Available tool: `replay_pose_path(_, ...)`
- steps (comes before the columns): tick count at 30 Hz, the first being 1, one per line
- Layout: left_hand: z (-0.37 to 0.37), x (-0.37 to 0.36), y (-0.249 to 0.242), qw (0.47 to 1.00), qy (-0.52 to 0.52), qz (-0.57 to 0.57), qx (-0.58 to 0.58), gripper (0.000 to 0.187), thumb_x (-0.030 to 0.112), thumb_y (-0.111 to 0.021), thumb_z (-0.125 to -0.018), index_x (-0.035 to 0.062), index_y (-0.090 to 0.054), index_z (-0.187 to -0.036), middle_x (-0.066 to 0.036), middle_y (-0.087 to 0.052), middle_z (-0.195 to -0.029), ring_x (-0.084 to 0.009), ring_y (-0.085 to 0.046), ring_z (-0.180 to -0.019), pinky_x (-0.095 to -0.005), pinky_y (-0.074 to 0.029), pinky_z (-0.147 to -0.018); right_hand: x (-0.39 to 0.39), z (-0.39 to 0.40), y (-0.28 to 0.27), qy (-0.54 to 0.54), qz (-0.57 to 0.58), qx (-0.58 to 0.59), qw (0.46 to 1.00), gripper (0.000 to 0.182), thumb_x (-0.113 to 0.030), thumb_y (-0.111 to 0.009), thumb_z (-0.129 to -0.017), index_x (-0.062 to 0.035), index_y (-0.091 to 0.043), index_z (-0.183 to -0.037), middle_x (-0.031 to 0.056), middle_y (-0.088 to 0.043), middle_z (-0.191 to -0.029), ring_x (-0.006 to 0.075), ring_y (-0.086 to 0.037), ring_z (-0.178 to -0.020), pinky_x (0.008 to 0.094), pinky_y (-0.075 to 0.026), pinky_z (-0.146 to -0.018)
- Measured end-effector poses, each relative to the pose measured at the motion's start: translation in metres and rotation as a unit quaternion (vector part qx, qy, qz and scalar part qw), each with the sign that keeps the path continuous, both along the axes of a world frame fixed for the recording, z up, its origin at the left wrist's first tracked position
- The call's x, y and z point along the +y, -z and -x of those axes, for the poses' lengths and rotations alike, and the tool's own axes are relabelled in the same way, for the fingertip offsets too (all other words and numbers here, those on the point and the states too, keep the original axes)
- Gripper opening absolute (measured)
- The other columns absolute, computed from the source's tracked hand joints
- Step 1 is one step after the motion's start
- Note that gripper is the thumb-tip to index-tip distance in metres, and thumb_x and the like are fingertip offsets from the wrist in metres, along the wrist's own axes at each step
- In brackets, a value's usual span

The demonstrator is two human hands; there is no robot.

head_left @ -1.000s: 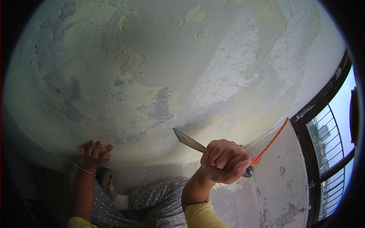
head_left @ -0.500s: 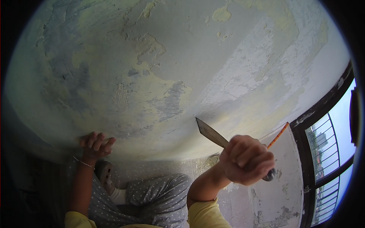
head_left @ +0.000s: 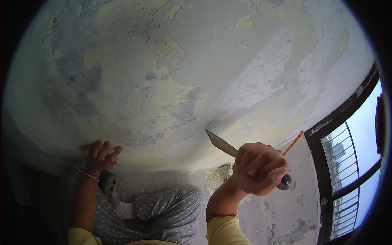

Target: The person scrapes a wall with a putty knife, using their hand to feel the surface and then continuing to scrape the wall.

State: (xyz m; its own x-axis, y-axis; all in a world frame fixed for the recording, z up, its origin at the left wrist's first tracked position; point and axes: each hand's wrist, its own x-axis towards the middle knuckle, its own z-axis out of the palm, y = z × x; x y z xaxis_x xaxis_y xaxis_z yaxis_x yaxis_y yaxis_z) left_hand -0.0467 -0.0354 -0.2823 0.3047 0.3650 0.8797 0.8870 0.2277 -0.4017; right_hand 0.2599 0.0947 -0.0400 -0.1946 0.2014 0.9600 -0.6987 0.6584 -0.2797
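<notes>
My right hand (head_left: 259, 168) is wrapped round the dark handle of a scraper (head_left: 221, 144). Its flat metal blade points up and left, with the tip at or very near the patchy wall (head_left: 163, 94). The round end of the handle sticks out below my fist. At the lower left, my left hand (head_left: 103, 155) rests against the foot of the wall with its fingers apart and nothing in them. Grey and yellowish patches and flaking spots cover the wall.
A dark-framed window (head_left: 347, 163) with bars outside stands at the right. An orange stick-like thing (head_left: 293, 143) shows behind my right hand. Below are my bent legs in dotted trousers (head_left: 169, 206) and a grey shoe (head_left: 109, 187) on the speckled floor.
My right hand and the scraper have shifted slightly left in view. The wall patches sit a little further right and the window a little further left. My left hand has hardly moved.
</notes>
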Motion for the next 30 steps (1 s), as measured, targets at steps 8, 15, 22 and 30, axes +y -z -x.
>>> replay_pose_path(8,0.001,0.001,0.001,1.000,0.006,-0.006,-0.003,0.036,0.033,-0.041,-0.090,0.0343,-0.054,-0.123,0.001,-0.038,-0.140,-0.0203,-0.035,-0.131,-0.0374,-0.032,-0.097,0.001,0.014,0.048,0.052,0.121,-0.089,0.987,0.040,-0.018,-0.053,-0.094,-0.0084,-0.031,-0.062,0.0020,-0.032,-0.042,0.0113,-0.022,-0.033,0.0292,-0.020,-0.033)
replay_pose_path(15,0.000,0.001,0.007,1.000,0.000,0.008,-0.018,0.041,0.030,-0.045,-0.088,0.0326,-0.052,-0.129,-0.001,-0.039,-0.141,-0.0217,-0.035,-0.133,-0.0375,-0.031,-0.098,-0.044,-0.045,0.233,-0.099,0.664,0.007,0.741,0.037,-0.027,-0.047,-0.095,-0.0136,-0.034,-0.063,-0.0021,-0.027,-0.047,0.0097,-0.023,-0.038,0.0248,-0.021,-0.037)
replay_pose_path(22,-0.033,-0.002,0.008,0.982,-0.013,0.128,-0.135,0.054,0.034,-0.046,-0.089,0.0195,-0.041,-0.141,-0.009,-0.033,-0.149,-0.0319,-0.027,-0.138,-0.0454,-0.018,-0.104,-0.064,-0.075,0.332,-0.175,0.726,0.019,0.665,0.030,-0.029,-0.050,-0.092,-0.0124,-0.040,-0.069,-0.0008,-0.032,-0.053,0.0109,-0.031,-0.045,0.0251,-0.027,-0.043)
replay_pose_path(30,-0.118,0.032,-0.076,0.966,-0.050,0.242,-0.071,0.066,0.034,-0.055,-0.083,0.0268,-0.035,-0.145,0.003,-0.028,-0.153,-0.0179,-0.026,-0.140,-0.0460,-0.004,-0.104,-0.046,-0.066,0.335,-0.171,0.728,0.020,0.664,0.028,-0.027,-0.052,-0.091,-0.0120,-0.040,-0.071,0.0002,-0.033,-0.056,0.0126,-0.033,-0.050,0.0275,-0.030,-0.047)
